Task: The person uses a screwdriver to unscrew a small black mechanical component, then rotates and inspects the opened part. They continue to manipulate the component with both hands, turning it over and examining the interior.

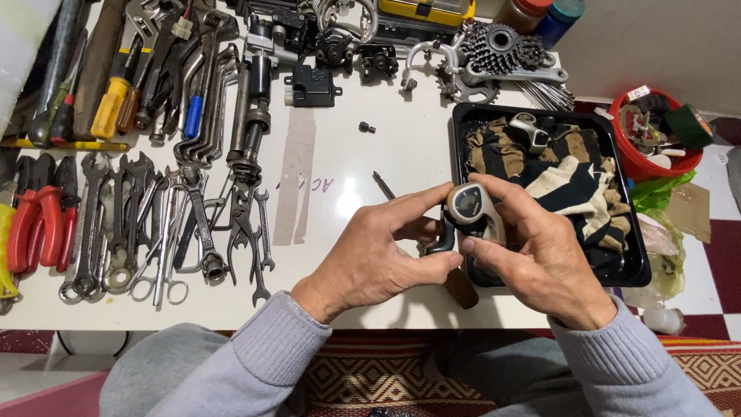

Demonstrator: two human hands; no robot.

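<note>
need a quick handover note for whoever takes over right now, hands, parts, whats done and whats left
Left hand: grip on the gear shifter from the left, thumb and fingers pinching it.
Right hand: holds the same shifter from the right, above the white table's edge.
Black tray with striped rag holds a second shifter part.
Wrenches lie left, untouched.
Done: shifter picked up. Left: cannot tell.

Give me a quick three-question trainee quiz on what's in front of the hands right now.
1. True or false: both hands hold the small grey shifter unit.
2. What lies in the black tray? A) striped rag B) wrenches C) pliers
3. Which side of the table holds the row of wrenches?

Key:
1. True: left hand and right hand grip the shifter unit.
2. A: striped rag in the black tray.
3. The person's left: wrenches, table.
</note>
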